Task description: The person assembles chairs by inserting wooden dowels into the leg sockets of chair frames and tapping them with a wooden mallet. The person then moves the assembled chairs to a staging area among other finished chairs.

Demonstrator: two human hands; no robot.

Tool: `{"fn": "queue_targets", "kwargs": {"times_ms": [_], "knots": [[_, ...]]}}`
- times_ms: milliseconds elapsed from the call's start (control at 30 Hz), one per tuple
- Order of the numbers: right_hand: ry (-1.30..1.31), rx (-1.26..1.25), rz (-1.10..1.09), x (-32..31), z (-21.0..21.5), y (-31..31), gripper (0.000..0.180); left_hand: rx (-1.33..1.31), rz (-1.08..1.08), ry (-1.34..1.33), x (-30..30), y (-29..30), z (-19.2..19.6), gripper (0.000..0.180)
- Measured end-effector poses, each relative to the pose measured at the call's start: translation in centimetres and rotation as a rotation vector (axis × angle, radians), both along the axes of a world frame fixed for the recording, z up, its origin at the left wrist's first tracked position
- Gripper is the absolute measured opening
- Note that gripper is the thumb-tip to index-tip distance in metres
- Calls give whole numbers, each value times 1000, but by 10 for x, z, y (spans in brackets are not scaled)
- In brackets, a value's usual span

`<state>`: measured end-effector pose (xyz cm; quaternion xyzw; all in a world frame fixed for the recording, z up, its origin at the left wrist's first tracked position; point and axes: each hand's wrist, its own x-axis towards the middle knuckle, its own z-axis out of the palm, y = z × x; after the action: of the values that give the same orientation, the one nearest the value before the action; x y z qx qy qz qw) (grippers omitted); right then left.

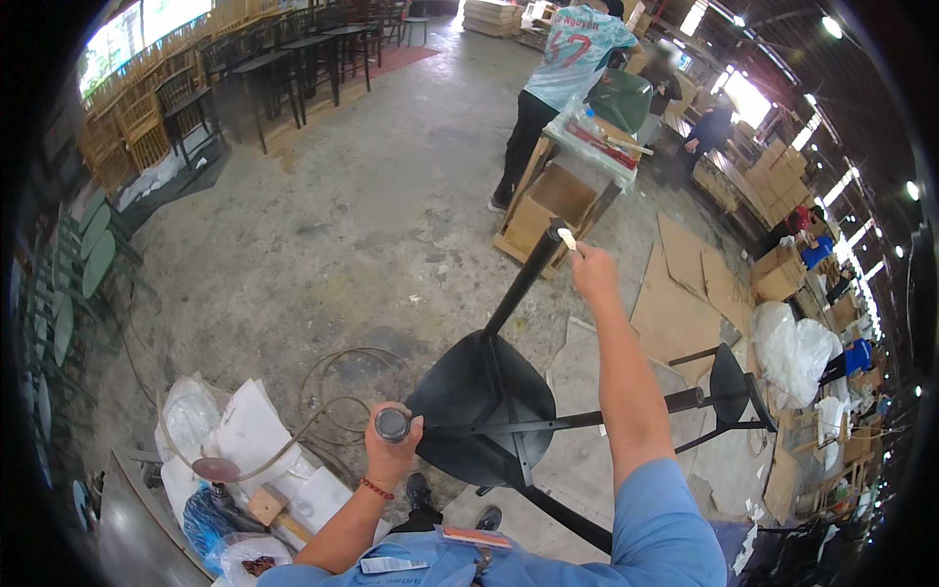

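Note:
A black wooden chair (479, 401) is upturned in front of me, its legs spreading outward from the seat and joined by crossbars. My left hand (388, 452) is closed around one leg near its round grey end (392, 424), which faces up at me. Out ahead, my right hand (594, 271) is closed on a small cream-coloured piece (567, 238), whose kind I cannot make out. That piece is at or very near the tip of the far leg (556, 227). Another leg (675, 399) points right, below my right forearm.
At lower left lie a hose (333, 403), a disc tool (215, 470), a wooden mallet (267, 506) and plastic sheeting. Cardboard sheets (675, 284) and another black chair (732, 386) are to the right. A person (572, 68) stands at a wooden cart (553, 186) ahead.

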<state>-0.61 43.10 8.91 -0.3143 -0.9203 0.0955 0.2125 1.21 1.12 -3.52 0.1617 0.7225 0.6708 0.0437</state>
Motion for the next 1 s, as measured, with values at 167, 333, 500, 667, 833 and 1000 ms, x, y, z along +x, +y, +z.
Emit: {"fn": "queue_targets", "kwargs": {"times_ms": [167, 333, 500, 667, 833, 1000], "knots": [[48, 19, -2, 15, -14, -4, 26, -18, -8, -5, 0, -2, 0, 26], [-11, 13, 0, 8, -6, 3, 28, -23, -12, -40, 2, 0, 7, 26], [28, -87, 48, 28, -5, -17, 30, -78, -12, -17, -1, -4, 3, 29], [39, -229, 385, 69, 17, -122, 31, -136, -54, 8, -5, -3, -3, 36], [-12, -351, 721, 106, 43, -244, 35, -90, 11, -17, 2, -13, 33, 39], [-50, -346, 750, 110, 29, -280, 35, 10, -79, -69, 0, -14, 17, 38]]}}
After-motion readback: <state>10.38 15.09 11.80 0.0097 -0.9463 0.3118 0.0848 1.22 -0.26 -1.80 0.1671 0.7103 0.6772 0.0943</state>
